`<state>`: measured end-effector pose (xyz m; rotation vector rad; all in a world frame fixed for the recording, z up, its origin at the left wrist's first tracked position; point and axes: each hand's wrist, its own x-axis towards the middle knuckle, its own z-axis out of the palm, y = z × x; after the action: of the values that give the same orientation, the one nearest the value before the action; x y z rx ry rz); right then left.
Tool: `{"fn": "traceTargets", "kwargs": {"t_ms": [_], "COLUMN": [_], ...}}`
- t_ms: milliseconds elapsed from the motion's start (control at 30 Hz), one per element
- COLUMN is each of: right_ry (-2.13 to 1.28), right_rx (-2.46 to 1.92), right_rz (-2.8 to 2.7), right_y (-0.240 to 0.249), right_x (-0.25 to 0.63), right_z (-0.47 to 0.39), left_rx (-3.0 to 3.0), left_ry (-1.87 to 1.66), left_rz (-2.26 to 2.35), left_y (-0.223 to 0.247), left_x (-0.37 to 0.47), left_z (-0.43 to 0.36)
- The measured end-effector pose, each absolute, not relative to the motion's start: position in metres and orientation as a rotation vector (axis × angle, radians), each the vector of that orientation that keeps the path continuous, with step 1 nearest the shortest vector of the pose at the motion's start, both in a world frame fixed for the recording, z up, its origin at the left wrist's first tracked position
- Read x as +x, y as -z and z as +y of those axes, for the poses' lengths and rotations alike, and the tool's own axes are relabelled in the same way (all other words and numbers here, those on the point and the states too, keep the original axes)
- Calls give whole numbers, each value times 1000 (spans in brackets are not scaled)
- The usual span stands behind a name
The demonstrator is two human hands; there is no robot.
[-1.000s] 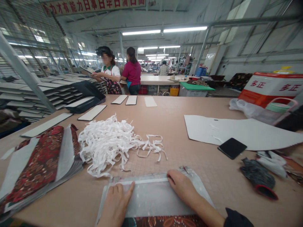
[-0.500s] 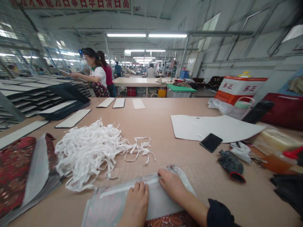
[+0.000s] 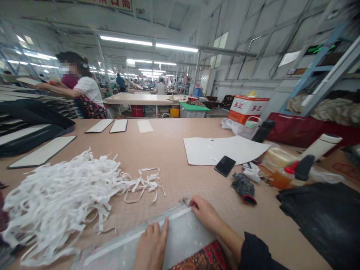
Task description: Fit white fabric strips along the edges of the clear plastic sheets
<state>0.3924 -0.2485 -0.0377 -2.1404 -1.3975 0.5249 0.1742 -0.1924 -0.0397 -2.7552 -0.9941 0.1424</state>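
A grey-backed fabric panel (image 3: 185, 232) lies on the table before me, its red and brown patterned side (image 3: 204, 258) showing at the near edge. Along its far edge runs a narrow white strip (image 3: 120, 240). My left hand (image 3: 150, 243) rests on the panel, index finger stretched out along the strip and the other fingers bent beneath it, holding nothing. At the strip's right end, my right hand (image 3: 205, 213) has its fingers pinched together on it; the fingertips are partly hidden. To the left is a tangled heap of white strips (image 3: 64, 195).
A phone (image 3: 225, 165) lies by a white board (image 3: 222, 148). Right of my hands are a dark sleeve cover (image 3: 244, 188), an orange glue bottle (image 3: 282, 178) and black sheet material (image 3: 323, 217). Pale panels (image 3: 42, 152) lie at the left. A co-worker (image 3: 88, 90) stands beyond the table.
My view has swung to the right. My left index finger has stretched out along the strip, apart from the other fingers. My right hand has closed at the strip's right end.
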Motion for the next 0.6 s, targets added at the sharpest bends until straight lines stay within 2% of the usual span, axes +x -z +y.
{"fn": "traceTargets", "kwargs": {"t_ms": [467, 600], "right_ry": [-612, -616], "right_rx": [-2203, -2228], "right_rz": [-1417, -1456], "right_y": [31, 31], "right_x": [397, 399], "right_z": [-242, -242], "left_rx": [-2709, -2748], "left_ry": [-256, -166], "left_rz": [-1022, -1032], "left_y": [35, 29], "left_x": [192, 187], "left_z": [-197, -199]}}
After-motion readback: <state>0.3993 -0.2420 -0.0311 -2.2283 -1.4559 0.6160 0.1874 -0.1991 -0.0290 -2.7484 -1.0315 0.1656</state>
